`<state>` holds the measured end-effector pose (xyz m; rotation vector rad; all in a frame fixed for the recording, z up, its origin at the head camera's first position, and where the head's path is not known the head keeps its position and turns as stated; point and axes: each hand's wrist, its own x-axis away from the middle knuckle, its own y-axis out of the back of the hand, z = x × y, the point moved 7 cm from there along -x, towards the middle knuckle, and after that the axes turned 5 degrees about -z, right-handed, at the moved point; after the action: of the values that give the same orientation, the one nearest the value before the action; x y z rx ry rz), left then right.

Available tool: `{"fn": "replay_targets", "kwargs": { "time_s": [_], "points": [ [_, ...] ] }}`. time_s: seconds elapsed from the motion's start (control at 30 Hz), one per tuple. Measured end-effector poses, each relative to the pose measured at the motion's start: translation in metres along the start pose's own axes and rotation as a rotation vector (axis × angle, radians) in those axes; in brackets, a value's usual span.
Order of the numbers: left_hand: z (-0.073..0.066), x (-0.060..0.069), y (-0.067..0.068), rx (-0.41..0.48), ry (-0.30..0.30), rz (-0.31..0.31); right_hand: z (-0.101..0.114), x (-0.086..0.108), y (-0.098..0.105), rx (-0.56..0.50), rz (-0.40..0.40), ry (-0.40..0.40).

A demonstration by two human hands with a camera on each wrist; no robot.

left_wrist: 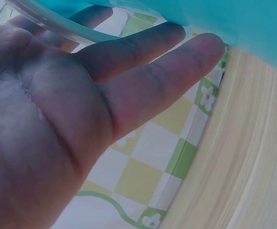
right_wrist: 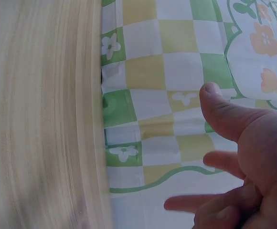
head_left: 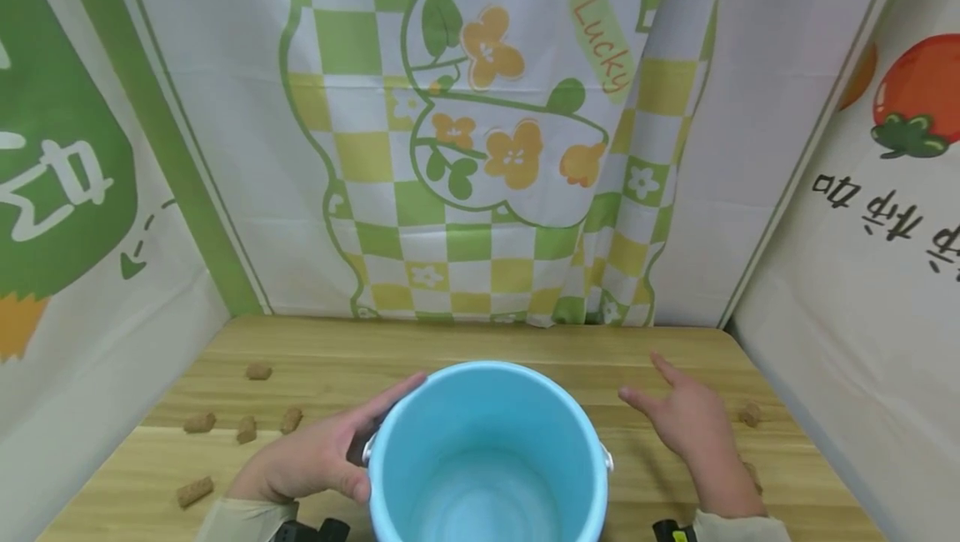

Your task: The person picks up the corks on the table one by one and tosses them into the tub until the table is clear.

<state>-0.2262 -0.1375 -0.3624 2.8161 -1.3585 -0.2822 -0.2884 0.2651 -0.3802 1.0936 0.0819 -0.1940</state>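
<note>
A light blue bucket (head_left: 487,409) stands upright at the front middle of the wooden table, with a white handle fitting on each side. Nothing shows inside it. My left hand (head_left: 318,450) rests against its left side, thumb toward the front and fingers toward the back. In the left wrist view the straight fingers (left_wrist: 148,88) reach to the blue wall of the bucket. To the right of the bucket, my right hand (head_left: 690,417) hovers above the table and holds nothing. Its thumb (right_wrist: 224,112) and some fingers stick out, while others are partly bent.
Several small brown cork-like pieces (head_left: 199,423) lie scattered on the left of the wooden table (head_left: 330,350). At the right, another piece (head_left: 750,414) lies beyond the right forearm, and one is partly hidden by it. A checked curtain (head_left: 510,267) hangs behind the table; printed cloth walls flank it.
</note>
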Motion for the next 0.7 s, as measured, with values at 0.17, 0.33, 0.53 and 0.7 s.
{"fn": "replay_targets", "kwargs": {
  "time_s": [0.17, 0.33, 0.53, 0.7],
  "points": [
    [0.0, 0.0, 0.0, -0.002, -0.002, 0.0, -0.003, -0.002, -0.002, -0.149, 0.026, 0.014],
    [0.0, 0.0, 0.0, -0.001, -0.009, 0.006, -0.012, -0.006, -0.008, -0.608, 0.136, -0.043],
    [0.001, -0.001, 0.0, -0.002, -0.006, 0.0, -0.023, -0.008, -0.008, -1.012, 0.287, -0.13],
    [0.0, -0.001, 0.0, 0.006, 0.001, -0.002, -0.033, -0.011, -0.001, -1.151, 0.324, -0.101]
  ]
}}
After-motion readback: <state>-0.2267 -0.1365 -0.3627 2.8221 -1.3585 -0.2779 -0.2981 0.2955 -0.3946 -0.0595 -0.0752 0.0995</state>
